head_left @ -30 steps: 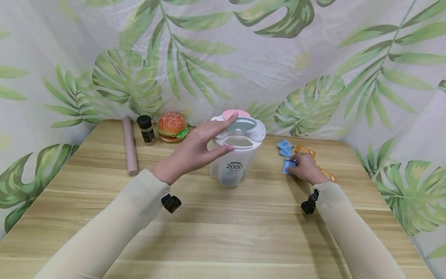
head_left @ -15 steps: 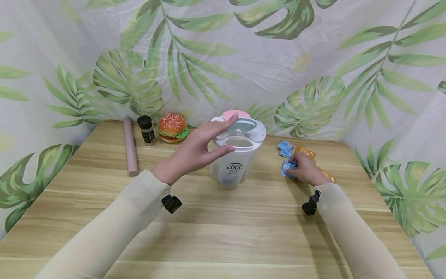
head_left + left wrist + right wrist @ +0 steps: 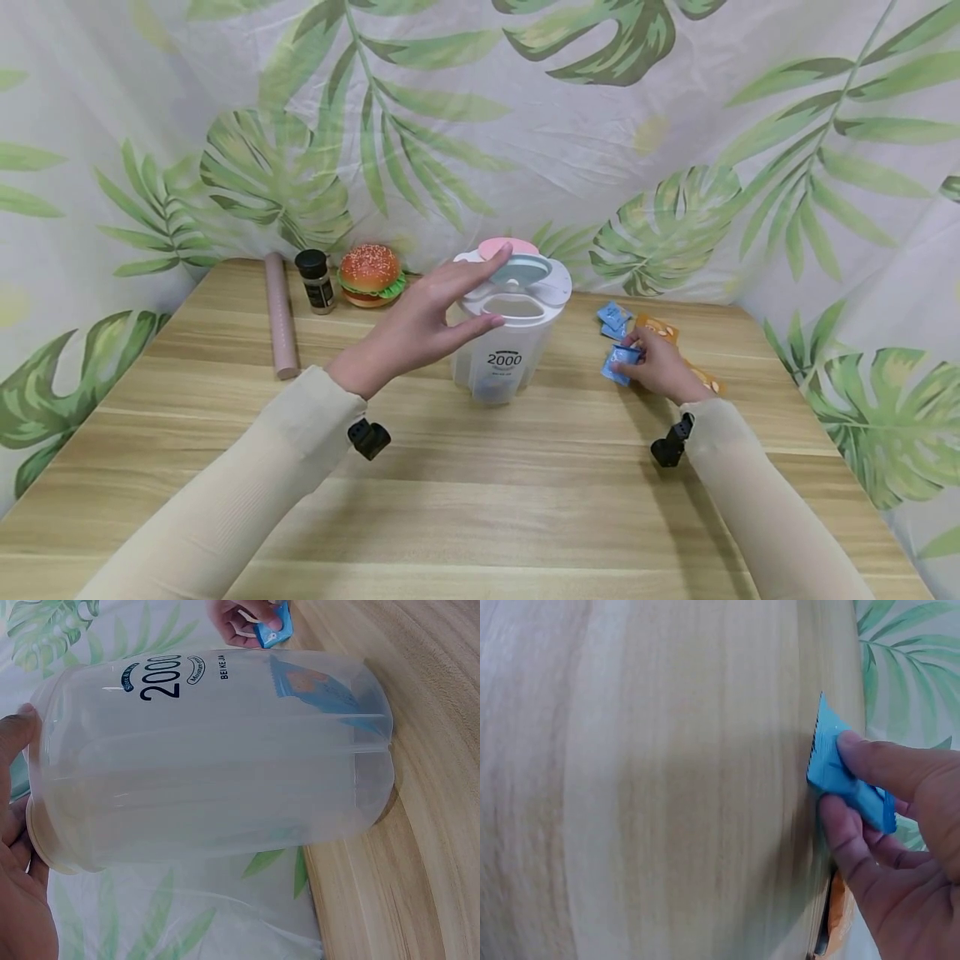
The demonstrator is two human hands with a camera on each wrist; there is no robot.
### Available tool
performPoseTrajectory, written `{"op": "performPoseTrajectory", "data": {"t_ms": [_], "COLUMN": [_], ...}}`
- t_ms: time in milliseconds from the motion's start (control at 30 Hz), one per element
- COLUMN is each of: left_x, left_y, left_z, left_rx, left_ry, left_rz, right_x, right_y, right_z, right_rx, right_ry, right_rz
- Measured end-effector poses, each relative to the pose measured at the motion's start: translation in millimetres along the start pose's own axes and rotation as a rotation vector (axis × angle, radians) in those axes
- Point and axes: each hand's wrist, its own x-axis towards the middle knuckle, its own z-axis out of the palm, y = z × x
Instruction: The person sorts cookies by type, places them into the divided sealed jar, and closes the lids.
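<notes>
Right hand (image 3: 662, 367): fingers pinching blue packet (image 3: 618, 363) toward back-right corner of bench (image 3: 480, 517); left hand (image 3: 423, 315): fingers spread wide, touching canister (image 3: 517, 342) near back edge

The container (image 3: 498, 346) is smooth, cloudy plastic, the packet (image 3: 829, 769) shiny film, the table (image 3: 480, 500) wood-grained, the backdrop (image 3: 570, 150) creased cloth.

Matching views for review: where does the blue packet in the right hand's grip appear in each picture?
Head: blue packet right of centre, below mid-height.
Left wrist: blue packet at top edge, slightly right of centre.
Right wrist: blue packet right of centre, near mid-height.
Shared landmark: wooden table.
</notes>
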Motion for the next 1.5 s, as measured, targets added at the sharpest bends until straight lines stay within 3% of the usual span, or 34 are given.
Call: {"op": "performPoseTrajectory", "data": {"t_ms": [367, 700, 1000, 1200, 1333, 1500], "left_x": [-0.5, -0.2, 0.8, -0.2, 1.2, 1.1], "left_y": [-0.5, -1.6, -1.2, -0.1, 1.5, 2.7], "left_z": [0.1, 0.7, 1.8, 1.0, -0.2, -1.2], "left_rx": [-0.006, -0.013, -0.029, -0.027, -0.022, -0.021], "left_ry": [0.009, 0.017, 0.018, 0.026, 0.019, 0.005], "left_rz": [0.007, 0.013, 0.007, 0.008, 0.010, -0.005], "right_x": [-1.3, -5.1, -12.6, -20.1, -27.6, -34.8], "right_y": [-0.3, -41.7, -90.6, -125.6, -147.9, -170.6], "right_z": [-6.8, -28.6, -41.8, -45.9, -44.9, -36.5], "right_rx": [0.180, 0.459, 0.677, 0.801, 0.783, 0.721], "right_ry": [0.004, 0.080, 0.296, 0.389, 0.424, 0.396], "right_rz": [0.037, -0.012, -0.247, -0.381, -0.465, -0.604]}}
